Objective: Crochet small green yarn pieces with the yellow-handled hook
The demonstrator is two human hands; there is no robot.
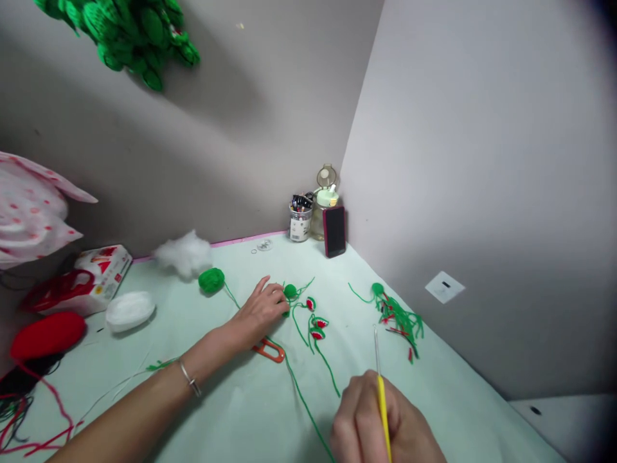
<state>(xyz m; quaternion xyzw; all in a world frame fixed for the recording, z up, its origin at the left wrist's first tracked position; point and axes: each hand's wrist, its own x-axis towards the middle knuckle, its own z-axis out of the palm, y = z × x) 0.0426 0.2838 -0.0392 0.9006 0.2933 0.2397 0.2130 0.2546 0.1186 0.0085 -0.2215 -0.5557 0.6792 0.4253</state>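
Observation:
My right hand (380, 421) is closed around the yellow handle of a crochet hook (382, 399), whose metal tip points up and away. My left hand (263, 307) reaches across the table with its fingers spread and bent down. Its fingertips are at a small round green crochet piece (290, 292); part of the green work lies hidden under them. Right of that hand lie small red-and-green crocheted watermelon slices (318, 323) with loose yarn tails. An orange stitch holder or scissor-like tool (270, 350) rests beneath the left wrist, beside a green yarn strand (301, 395).
A green yarn ball (211, 281), white stuffing (186, 254), white yarn (130, 311) and red yarn (48, 335) lie left. A pen jar (299, 226), bottle and propped phone (334, 231) stand in the corner. Yarn scraps (402, 321) lie right, near the wall.

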